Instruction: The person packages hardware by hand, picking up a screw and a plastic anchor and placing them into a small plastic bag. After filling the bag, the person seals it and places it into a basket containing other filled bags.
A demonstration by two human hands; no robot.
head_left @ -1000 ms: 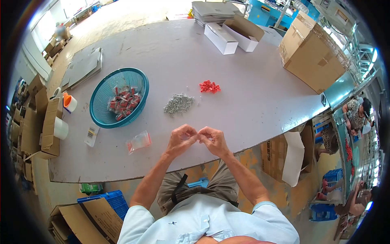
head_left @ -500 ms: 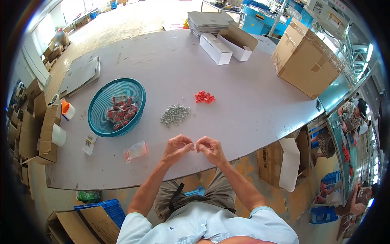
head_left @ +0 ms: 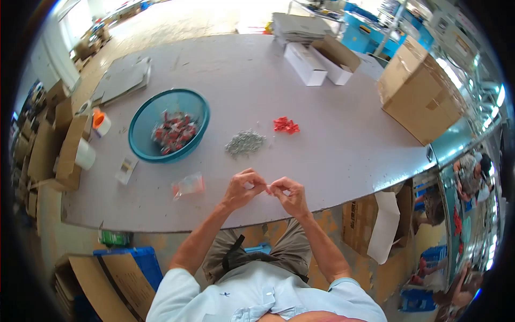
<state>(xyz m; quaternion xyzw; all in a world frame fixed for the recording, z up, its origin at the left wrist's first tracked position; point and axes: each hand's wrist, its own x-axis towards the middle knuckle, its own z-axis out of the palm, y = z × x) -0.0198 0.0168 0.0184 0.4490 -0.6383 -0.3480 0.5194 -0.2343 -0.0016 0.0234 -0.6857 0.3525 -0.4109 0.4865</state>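
Note:
Near the table's front edge my left hand (head_left: 245,188) and my right hand (head_left: 289,195) meet, fingers pinched. Between the fingertips shows a small pale and reddish item, too small to name. Just beyond them lies a pile of grey screws (head_left: 244,143), with a small heap of red pieces (head_left: 286,125) farther back to its right. A teal basket (head_left: 135,149) at the left holds many small clear bags with red contents. A clear bag with red items (head_left: 189,186) lies left of my left hand.
White boxes (head_left: 306,64) and a grey cardboard stack (head_left: 300,26) stand at the back. A large carton (head_left: 418,96) is at the right. A label card (head_left: 126,169) lies below the basket. Other people sit at a far-right bench.
The view has shifted, so the table items appear farther right and mostly higher. My hands remain together, with the fingertips slightly apart now and something reddish visible there.

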